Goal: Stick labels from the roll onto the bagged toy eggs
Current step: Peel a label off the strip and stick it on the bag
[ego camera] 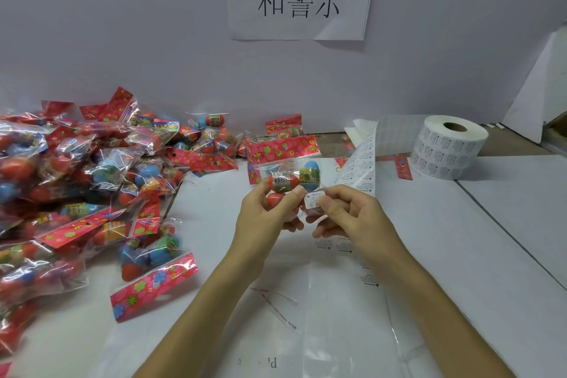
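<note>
1. Left hand [267,209] grips the bag [283,149] and holds it up over the table [491,239], header end away from the person. The fingers curl behind the eggs and the thumb lies on the front.
2. Right hand [346,215] pinches a label [313,199] between thumb and forefinger at the bag's lower right. I cannot tell whether it is stuck down yet.
3. The roll [448,150] stands at the far right. Its loose strip [359,169] arches just behind the right hand.
4. Risk: the film is slack and curves over the eggs, so pressing there may crease the label or leave it skewed.
5. Risk: adhesive may cling to the thumb and lift the label on release.
6. Risk: the hand may snag the strip.
7. The pile [76,187] lies to the left, well apart.
</note>
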Demonstrator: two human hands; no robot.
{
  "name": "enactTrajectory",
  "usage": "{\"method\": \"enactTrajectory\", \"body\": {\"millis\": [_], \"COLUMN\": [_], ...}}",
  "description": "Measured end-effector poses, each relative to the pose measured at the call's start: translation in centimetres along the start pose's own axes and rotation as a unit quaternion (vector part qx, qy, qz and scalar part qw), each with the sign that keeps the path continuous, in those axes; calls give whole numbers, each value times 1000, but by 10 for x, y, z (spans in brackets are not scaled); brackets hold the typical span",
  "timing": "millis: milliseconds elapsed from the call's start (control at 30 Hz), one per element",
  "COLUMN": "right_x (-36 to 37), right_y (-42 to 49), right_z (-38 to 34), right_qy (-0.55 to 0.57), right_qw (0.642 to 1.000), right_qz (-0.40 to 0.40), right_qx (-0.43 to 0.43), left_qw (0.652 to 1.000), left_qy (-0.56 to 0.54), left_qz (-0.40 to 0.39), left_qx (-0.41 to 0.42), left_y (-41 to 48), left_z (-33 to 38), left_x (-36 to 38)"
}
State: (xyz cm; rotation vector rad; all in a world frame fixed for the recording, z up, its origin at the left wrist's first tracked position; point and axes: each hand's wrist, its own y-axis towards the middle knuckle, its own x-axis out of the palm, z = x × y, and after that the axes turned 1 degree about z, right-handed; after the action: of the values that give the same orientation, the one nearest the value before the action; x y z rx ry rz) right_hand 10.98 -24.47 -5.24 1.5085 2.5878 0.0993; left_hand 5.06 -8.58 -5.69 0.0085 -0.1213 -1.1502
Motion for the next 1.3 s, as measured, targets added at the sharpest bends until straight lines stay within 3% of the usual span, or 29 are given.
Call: {"method": "enactTrajectory", "body": {"millis": [167,867,967,1067,1167,1300], "right_x": [-2,-2,0,-4,-10,-10], "right_y": [1,2,0,-2,-4,-2], "right_z": [1,0,1,-4,-7,-4], "right_qy": [-2,-26,-118,-187,-234,-282], "right_qw": [1000,999,984,949,924,907], "right_qz": [12,30,120,192,152,95], "right_qx": [1,-4,-56,-163,-262,-298], "left_qw": [999,999,999,999,999,999], "left_qy": [2,-9,-24,-26,-25,-25], "left_qz": [-49,-39,-34,-31,-31,-28], "left_qx": [3,12,-2,-13,-17,-22], "left_y": [-1,-1,0,2,3,3], "left_z": [1,-3,-3,-2,-2,-3], "left_x": [-1,0,2,0,-1,-2]}}
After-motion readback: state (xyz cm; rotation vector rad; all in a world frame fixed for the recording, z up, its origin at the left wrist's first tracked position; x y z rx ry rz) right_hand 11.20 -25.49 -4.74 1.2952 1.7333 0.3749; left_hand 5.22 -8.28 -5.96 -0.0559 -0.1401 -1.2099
